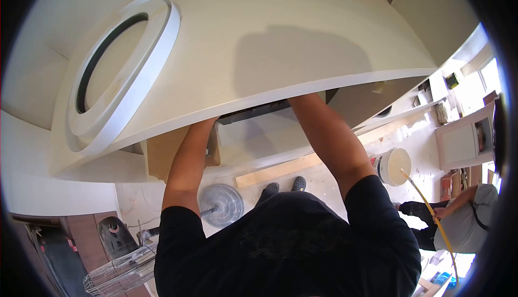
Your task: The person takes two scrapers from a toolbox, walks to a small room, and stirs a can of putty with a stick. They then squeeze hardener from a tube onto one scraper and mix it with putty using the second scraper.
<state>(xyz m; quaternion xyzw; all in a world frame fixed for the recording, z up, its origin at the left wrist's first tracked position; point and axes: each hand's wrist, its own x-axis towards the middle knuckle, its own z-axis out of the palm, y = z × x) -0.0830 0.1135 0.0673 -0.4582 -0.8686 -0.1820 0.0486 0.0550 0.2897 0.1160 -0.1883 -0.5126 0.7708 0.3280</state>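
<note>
A pale countertop [216,59] with a raised oval rim [167,43] at its left stretches in front of me. Both of my arms reach in under its front edge. My left forearm [189,156] passes beside a brown board [162,154] below the counter, and the fingers of that hand are hidden. Further right, my right forearm [329,135] goes under the same edge, its fingers also out of sight. Between the wrists a dark strip [253,112] shows beneath the counter. Whether either hand holds anything cannot be seen.
On the floor lie a wooden plank [278,170] and a round grey disc [222,205]. A white bucket [393,166] stands at right with a yellow rod [431,213] reaching from it to another person [469,218]. A wire cage [124,271] is at lower left.
</note>
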